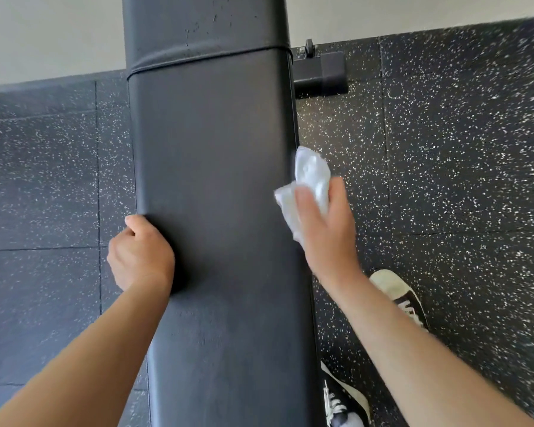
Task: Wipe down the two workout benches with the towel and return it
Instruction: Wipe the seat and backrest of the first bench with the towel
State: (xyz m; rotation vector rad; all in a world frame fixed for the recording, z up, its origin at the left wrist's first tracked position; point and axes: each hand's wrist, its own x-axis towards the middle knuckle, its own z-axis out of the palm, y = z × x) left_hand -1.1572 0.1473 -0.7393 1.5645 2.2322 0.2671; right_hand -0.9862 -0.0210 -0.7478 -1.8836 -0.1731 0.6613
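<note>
With the right hand [324,229] gripping the crumpled white towel [305,186] at the right edge of the long black padded bench [216,180] and the left hand [139,257] curled over its left edge, wiping looks under way (the second bench is out of view), and the towel's return remains.

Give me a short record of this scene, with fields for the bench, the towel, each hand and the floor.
bench: black padded bench, running away from the camera, with a seam near its far end
towel: white towel, crumpled, at the bench's right edge
right hand: right hand grips the towel
left hand: left hand holds the bench's left edge, fingers curled round it
floor: dark speckled floor
shoes: two shoes right of the bench
</note>
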